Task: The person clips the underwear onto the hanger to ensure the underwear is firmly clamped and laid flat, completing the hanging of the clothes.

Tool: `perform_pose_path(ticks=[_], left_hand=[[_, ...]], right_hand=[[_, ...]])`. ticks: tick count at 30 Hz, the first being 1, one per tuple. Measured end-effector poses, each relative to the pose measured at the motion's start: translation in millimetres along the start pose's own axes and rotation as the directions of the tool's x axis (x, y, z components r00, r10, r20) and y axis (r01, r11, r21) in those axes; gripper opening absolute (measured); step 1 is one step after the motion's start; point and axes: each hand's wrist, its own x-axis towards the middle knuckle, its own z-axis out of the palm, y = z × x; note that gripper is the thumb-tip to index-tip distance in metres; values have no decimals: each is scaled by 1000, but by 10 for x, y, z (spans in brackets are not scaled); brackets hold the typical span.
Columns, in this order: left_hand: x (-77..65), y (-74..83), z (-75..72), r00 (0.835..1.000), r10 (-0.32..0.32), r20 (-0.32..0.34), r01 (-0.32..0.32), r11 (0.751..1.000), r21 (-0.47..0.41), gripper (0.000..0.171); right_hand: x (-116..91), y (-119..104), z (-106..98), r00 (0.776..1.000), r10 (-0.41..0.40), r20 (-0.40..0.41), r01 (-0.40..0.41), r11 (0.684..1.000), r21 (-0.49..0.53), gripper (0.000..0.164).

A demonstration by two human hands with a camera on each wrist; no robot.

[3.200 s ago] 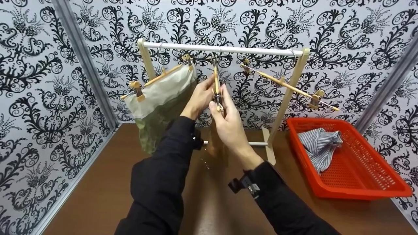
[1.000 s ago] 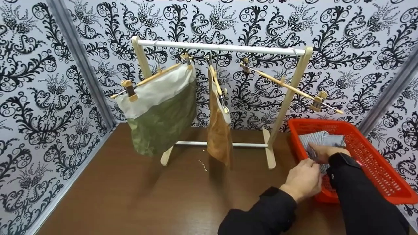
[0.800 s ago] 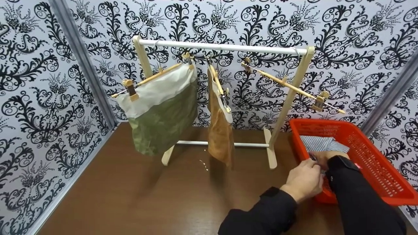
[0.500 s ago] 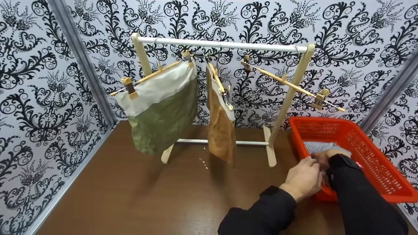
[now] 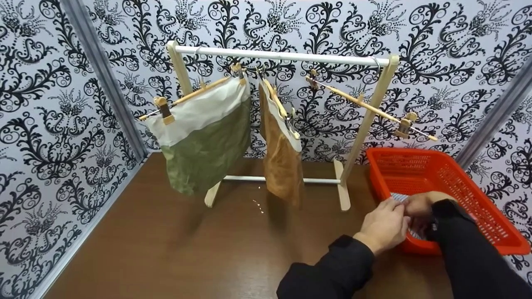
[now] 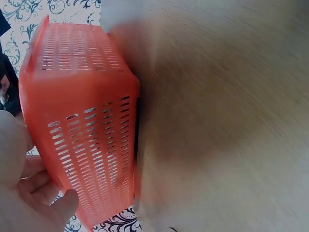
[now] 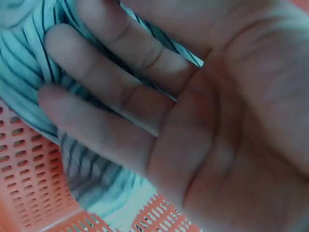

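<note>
At the near left corner of the red basket [image 5: 461,178], both hands meet over a grey-and-white striped cloth [image 5: 398,197]. My left hand [image 5: 382,226] comes over the rim with curled fingers and pinches the cloth's edge; its fingertips are hidden behind the rim in the left wrist view. Inside the basket, my right hand [image 5: 419,205] pinches the cloth beside the left fingertips. Its other fingers [image 7: 96,130] stretch across the striped folds in the right wrist view, while the pinch itself is mostly out of sight. Much of the cloth is hidden under the hands.
A wooden rack [image 5: 266,54] with a white rail stands at the back. From it hang a green-and-white cloth [image 5: 208,137] and a brown one [image 5: 280,162] on clip hangers. A bare clip hanger [image 5: 357,101] hangs at the right, near the basket.
Both hands have left the middle hanger and gone to the basket. The striped cloth is drawn nearer and gathered under the right hand, which has shifted slightly right. The brown cloth has swung a little.
</note>
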Motion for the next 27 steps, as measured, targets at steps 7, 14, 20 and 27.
perform_pose_path(ticks=[7,14,20,27], left_hand=[[42,-83,-94,993,-108,42,116,923,-366,51],[71,-229,-271,967,-253,38,222,754,-618,95],[38,-449,-416,967,-234,-103,77,648,-757,107],[-203,-811,-617,967,-203,-152,-38,478,-878,113]], right_hand=[[-291,-57,-393,948,-316,-36,312,947,-76,28],[-758,-315,-412,754,-627,-196,633,773,-36,28],[-965,-560,-178,470,-859,-203,882,447,152,27],[-889,-676,323,222,-943,-249,946,146,288,35]])
